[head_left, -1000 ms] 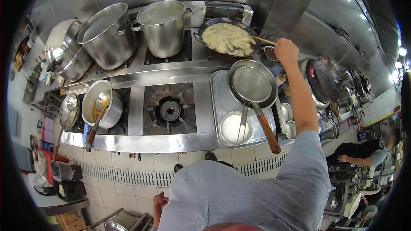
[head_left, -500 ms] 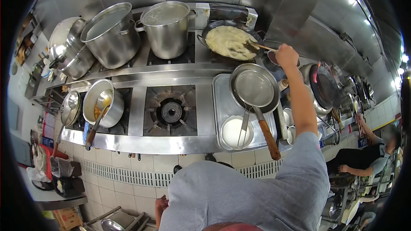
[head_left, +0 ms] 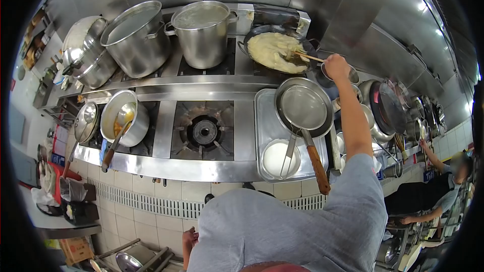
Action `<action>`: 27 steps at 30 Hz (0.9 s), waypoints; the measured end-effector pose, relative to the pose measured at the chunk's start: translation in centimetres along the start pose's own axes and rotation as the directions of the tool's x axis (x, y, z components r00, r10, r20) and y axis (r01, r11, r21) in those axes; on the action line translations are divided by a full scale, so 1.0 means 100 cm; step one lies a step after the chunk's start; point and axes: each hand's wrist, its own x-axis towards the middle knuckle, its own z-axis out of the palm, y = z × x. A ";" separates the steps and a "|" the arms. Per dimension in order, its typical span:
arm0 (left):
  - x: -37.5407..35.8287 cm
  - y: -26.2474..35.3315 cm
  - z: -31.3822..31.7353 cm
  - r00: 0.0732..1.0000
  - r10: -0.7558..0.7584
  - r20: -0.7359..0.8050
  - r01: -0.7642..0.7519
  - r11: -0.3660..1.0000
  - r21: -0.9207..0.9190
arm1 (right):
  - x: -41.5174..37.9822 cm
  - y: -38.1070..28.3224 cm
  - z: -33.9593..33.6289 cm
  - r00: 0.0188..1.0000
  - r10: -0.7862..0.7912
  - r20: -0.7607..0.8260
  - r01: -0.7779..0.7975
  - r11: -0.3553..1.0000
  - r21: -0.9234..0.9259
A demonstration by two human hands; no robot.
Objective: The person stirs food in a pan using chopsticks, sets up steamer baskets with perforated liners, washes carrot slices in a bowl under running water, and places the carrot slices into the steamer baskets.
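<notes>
My right hand (head_left: 337,66) is closed around a long, thin wooden stick (head_left: 308,56), held over the right side of the wok. The stick's far end reaches into a pale yellow, lumpy food (head_left: 275,48) that covers most of the dark wok (head_left: 253,64). Whether it is one stick or a pair of chopsticks, I cannot make out. Down by my left side hangs my left hand (head_left: 190,238), fingers loosely apart, touching nothing visible. Below the wok, a round strainer (head_left: 304,103) rests in a wooden-handled pan (head_left: 279,118), over a metal tray (head_left: 263,103).
Two tall stockpots (head_left: 135,45) (head_left: 204,40) stand along the back. A smaller pot (head_left: 111,126) with a ladle in it is at front left, beside a bare burner (head_left: 204,132). A white-filled bowl (head_left: 281,160) sits in the tray. Another person (head_left: 428,191) is at the right.
The view has shifted slightly, so the stove items appear a little further right. The food in the wok has changed shape near the stick's tip. My right hand keeps its grip.
</notes>
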 end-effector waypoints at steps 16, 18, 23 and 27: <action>-0.003 -0.012 0.010 1.000 0.009 -0.019 -0.009 1.000 -0.029 | -0.060 -0.069 -0.082 0.979 -0.194 -0.064 0.201 0.974 0.108; -0.001 -0.012 0.009 1.000 0.011 -0.017 -0.011 1.000 -0.029 | -0.066 -0.070 -0.083 0.970 -0.240 -0.037 0.243 0.963 0.117; 0.006 -0.010 0.006 1.000 0.019 -0.010 -0.020 1.000 -0.021 | -0.072 -0.073 -0.072 0.963 -0.263 0.061 0.260 0.964 0.054; 0.008 -0.011 0.002 0.999 0.033 -0.010 -0.033 0.999 -0.026 | -0.068 -0.067 -0.062 0.972 -0.222 0.070 0.225 0.974 -0.030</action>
